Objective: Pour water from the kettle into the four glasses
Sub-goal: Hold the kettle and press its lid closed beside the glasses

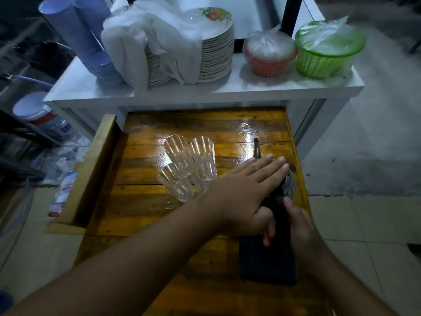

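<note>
Nothing poured yet: glasses [189, 166] empty just left of left hand [245, 192], which lies flat, fingers spread, over kettle [286, 182]; right hand [300, 226] grips its handle.

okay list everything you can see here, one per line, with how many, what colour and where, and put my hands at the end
glasses: four clustered, the fourth mostly hidden; clear; middle of the wooden table
kettle: one, metal, spout pointing away; right side of table, mostly under the hands
dark cloth: one, black; on table, near edge
plates: one tall stack, white with floral rim; white counter behind
white cloth: one; draped over plates
cups: stacked, blue; counter's left end
baskets: two, orange and green, plastic bags inside; counter's right end
left hand: flat over the kettle
right hand: at the kettle's handle, grip unclear
</note>
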Available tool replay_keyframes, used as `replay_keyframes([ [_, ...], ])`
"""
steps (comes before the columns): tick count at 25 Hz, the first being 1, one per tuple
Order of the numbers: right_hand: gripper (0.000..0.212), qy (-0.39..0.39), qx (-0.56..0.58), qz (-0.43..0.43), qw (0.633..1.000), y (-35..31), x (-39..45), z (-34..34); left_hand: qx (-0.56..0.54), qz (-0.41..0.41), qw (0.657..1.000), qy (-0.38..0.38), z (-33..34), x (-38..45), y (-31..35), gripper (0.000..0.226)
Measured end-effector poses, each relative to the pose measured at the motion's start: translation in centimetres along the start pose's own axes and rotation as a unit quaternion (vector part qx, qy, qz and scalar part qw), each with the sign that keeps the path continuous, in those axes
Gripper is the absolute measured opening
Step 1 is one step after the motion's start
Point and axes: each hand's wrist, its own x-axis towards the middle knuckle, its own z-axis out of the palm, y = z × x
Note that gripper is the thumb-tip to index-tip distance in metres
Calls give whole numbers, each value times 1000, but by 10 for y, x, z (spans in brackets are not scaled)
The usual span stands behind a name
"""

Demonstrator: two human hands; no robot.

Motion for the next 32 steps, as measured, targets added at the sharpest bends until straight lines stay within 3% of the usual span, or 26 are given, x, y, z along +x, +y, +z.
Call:
replay_keyframes([
  [6,89,-24,34,54,998,-35,-29,73,-28,-37,998,34,-32,-82,-4,75],
  [12,95,-46,1,91,995,-36,-32,147,-60,-95,992,51,-29,-147,-27,78],
  [15,85,-37,-23,105,994,-37,-30,171,-96,-113,987,53,-23,-168,-39,76],
  [20,84,-13,-78,148,986,-37,-26,188,-136,-112,983,54,-8,-178,-58,74],
  [25,104,-14,-109,150,983,-39,-25,193,-174,-99,978,59,-2,-180,-72,73],
  [32,89,16,-89,199,976,-54,-24,203,-208,-101,971,65,-6,-181,-77,72],
])
